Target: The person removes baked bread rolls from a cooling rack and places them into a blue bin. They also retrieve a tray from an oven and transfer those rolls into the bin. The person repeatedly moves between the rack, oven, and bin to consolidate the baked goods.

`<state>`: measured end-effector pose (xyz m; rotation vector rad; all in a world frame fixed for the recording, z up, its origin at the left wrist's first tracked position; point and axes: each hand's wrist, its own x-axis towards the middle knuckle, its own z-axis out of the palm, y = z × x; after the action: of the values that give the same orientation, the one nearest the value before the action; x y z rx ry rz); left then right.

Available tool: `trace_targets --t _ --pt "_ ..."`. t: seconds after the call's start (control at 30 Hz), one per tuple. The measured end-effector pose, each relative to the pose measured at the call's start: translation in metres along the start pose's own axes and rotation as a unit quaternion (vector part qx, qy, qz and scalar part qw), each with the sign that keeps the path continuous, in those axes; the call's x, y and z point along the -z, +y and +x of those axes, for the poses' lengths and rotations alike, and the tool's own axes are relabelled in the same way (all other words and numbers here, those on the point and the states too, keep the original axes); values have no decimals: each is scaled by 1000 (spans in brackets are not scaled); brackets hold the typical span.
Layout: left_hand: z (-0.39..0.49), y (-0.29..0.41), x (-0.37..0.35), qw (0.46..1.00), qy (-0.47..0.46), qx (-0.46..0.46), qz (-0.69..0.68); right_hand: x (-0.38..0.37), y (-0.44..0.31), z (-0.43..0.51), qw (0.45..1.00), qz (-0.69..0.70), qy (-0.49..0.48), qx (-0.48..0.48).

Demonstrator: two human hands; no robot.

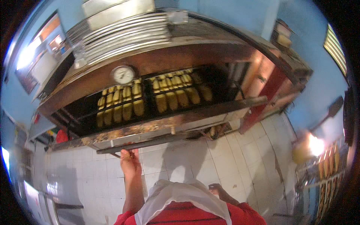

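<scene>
My left hand point(130, 160) is closed around the long dark handle bar point(157, 143) along the front of a large oven point(168, 56). My right hand point(215, 188) hangs low beside my white apron point(180, 189), with something dark at its fingers; whether it holds this is unclear. Behind the bar, the oven's wide mouth stands uncovered. Rows of elongated bread loaves point(121, 107) lie inside at the left, and more loaves point(177, 97) lie right of them. A round dial gauge point(123, 74) sits on the oven front above the opening.
Stacked metal trays point(126, 36) rest on the oven top. A metal rack holding long loaves point(329, 163) stands at the far right, near a bright light. A red object point(62, 136) is by the oven's left end. White floor tiles point(160, 157) lie before me.
</scene>
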<state>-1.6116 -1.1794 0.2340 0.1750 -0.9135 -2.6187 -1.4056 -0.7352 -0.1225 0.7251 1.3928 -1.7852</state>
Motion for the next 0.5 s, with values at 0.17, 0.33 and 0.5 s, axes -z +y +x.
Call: trace_targets --t 0.17,0.33,0.5 --pt "18 9 12 999 19 23 21 -1 23 28 997 -17 73 -25" --pt "15 15 8 997 21 22 64 -9 97 88 986 -6 -24 163" --pt "14 16 0 997 37 13 71 -18 127 95 969 -147 -171 96"
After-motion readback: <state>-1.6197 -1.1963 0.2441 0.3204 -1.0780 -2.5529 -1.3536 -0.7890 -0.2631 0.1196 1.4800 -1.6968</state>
